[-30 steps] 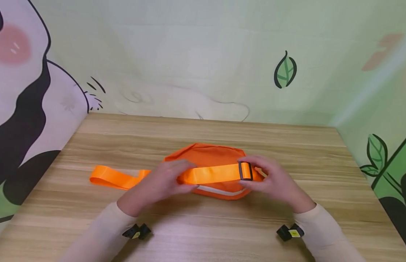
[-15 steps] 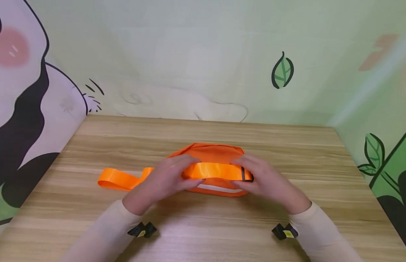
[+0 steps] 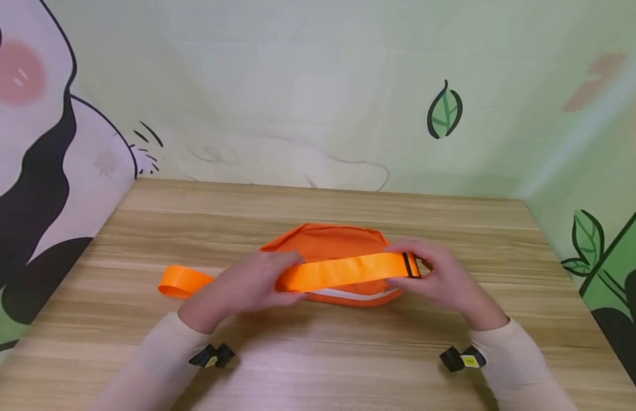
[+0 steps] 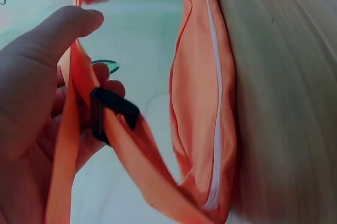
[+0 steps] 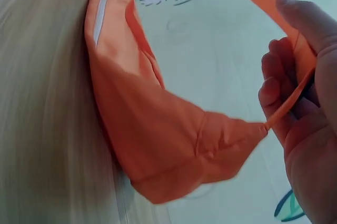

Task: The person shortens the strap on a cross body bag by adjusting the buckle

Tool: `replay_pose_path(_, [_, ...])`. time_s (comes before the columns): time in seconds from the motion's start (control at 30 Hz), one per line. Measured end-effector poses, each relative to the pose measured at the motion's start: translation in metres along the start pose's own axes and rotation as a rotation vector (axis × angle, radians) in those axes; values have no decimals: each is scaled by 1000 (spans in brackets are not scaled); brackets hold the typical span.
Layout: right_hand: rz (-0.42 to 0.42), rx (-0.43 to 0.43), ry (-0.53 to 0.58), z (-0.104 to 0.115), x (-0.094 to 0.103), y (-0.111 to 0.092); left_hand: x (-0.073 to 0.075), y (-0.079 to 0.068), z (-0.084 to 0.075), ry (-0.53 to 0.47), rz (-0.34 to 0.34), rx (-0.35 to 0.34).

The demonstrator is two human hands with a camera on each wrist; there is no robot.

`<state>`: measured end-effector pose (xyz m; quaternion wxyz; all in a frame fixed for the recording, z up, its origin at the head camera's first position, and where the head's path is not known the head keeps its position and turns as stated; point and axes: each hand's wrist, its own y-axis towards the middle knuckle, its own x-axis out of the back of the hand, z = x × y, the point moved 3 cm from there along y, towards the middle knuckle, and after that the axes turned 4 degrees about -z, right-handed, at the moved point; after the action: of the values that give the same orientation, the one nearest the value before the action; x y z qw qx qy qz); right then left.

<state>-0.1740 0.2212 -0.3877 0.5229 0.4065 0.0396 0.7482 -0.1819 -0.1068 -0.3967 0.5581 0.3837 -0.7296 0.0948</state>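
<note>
An orange waist bag (image 3: 323,238) with a white zipper lies at mid-table, its lower edge on the tabletop in both wrist views. Its bright orange strap (image 3: 343,272) is held up in front of it, stretched between both hands. My left hand (image 3: 246,285) grips the strap between thumb and fingers; a black buckle (image 4: 118,108) hangs by those fingertips in the left wrist view. At the other end, my right hand (image 3: 446,277) pinches the strap beside a black slider (image 3: 411,265). In the right wrist view, the bag's end (image 5: 226,139) tapers up toward that palm.
A loose loop of strap (image 3: 183,281) lies on the wooden table (image 3: 318,354) left of my left hand. Behind the table stands a wall (image 3: 297,85) with painted leaves and a panda. Small black devices (image 3: 462,359) sit at both wrists.
Since half a second ago my right hand has moved right with the slider and my left hand slightly left. The strap between them is longer and straighter, and the loose loop at left is shorter.
</note>
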Motion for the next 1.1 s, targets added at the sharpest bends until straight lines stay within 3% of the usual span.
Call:
replay_pose_path(0.2, [-37, -85, 19, 0, 15, -8, 6, -8, 5, 36, 23, -30])
replay_pose_path(0.43, [-73, -132, 69, -4, 27, -15, 8, -15, 14, -15, 47, 22])
replay_pose_path(0.8, [-139, -58, 214, -13, 46, -25, 14, -27, 27, -41, -21, 39])
replay_pose_path(1.1, [-228, -120, 290, -27, 64, -35, 23, -36, 37, -105, -107, 53])
